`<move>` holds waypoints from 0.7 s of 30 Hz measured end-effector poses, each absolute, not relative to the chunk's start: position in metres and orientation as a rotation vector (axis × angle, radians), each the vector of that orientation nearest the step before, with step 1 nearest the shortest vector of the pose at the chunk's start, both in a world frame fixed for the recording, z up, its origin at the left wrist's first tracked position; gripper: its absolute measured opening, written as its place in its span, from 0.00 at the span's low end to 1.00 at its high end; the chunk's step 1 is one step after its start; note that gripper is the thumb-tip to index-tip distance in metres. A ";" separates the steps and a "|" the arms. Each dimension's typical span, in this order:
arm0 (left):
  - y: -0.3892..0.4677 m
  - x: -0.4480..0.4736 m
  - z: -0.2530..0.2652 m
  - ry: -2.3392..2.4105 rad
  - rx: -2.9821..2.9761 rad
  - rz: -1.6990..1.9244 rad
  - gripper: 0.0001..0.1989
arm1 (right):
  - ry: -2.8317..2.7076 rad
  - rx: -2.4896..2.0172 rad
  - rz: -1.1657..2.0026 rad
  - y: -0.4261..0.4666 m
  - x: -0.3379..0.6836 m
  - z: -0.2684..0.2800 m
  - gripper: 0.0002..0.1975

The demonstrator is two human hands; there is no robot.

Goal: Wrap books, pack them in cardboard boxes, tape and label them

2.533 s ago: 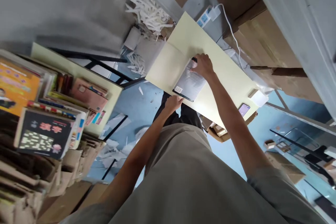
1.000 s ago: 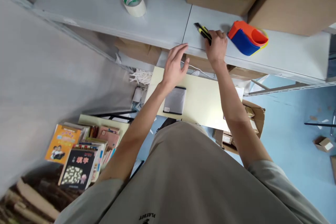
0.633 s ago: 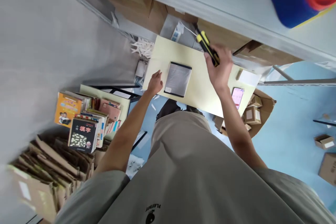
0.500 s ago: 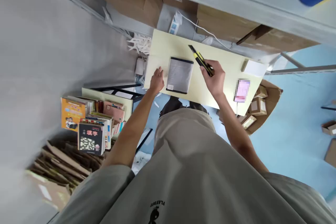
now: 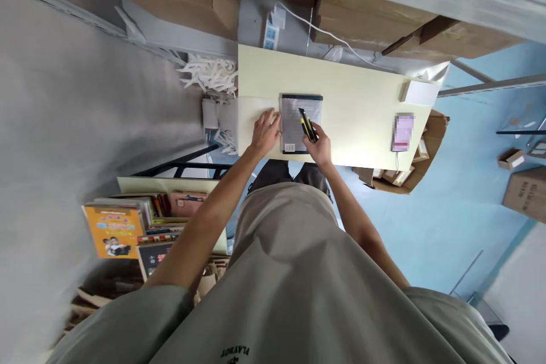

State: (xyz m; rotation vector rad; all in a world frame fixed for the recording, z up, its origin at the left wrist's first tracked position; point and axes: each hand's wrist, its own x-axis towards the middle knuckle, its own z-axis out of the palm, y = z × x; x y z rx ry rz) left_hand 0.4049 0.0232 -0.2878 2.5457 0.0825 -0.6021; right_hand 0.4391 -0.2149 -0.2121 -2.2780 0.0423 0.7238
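A grey book [image 5: 292, 119] with dark bands at its top and bottom edges lies flat on the pale yellow table [image 5: 362, 119]. A white barcode label shows in its lower left corner. My right hand [image 5: 319, 148] grips a black and yellow utility knife [image 5: 309, 129] over the right part of the book, tip pointing up and left. Whether the knife touches the cover I cannot tell. Beside the book's left edge, my left hand [image 5: 267, 132] rests on the table with its fingers stretched out and apart.
A phone [image 5: 403, 132] with a cable and a white box [image 5: 420, 92] are at the table's right end. Cardboard boxes [image 5: 371, 14] and a power strip [image 5: 271, 34] stand behind it. Books [image 5: 115, 230] are stacked at lower left; an open carton [image 5: 409, 182] sits at right.
My right hand has brought the utility knife left and down, from beside the book to over it. My left hand has come closer to the book's left edge. The camera view has shifted.
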 end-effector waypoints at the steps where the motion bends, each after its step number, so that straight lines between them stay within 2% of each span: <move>1: 0.030 0.409 -0.288 0.061 2.546 -0.589 0.38 | -0.013 -2.313 0.731 -0.200 0.442 -0.215 0.33; 10: 0.075 0.437 -0.285 -0.253 2.571 -0.689 0.39 | -0.233 -2.681 0.968 -0.112 0.466 -0.223 0.36; 21: 0.074 0.439 -0.282 -0.283 2.585 -0.682 0.39 | -0.132 -2.678 1.053 -0.091 0.457 -0.235 0.37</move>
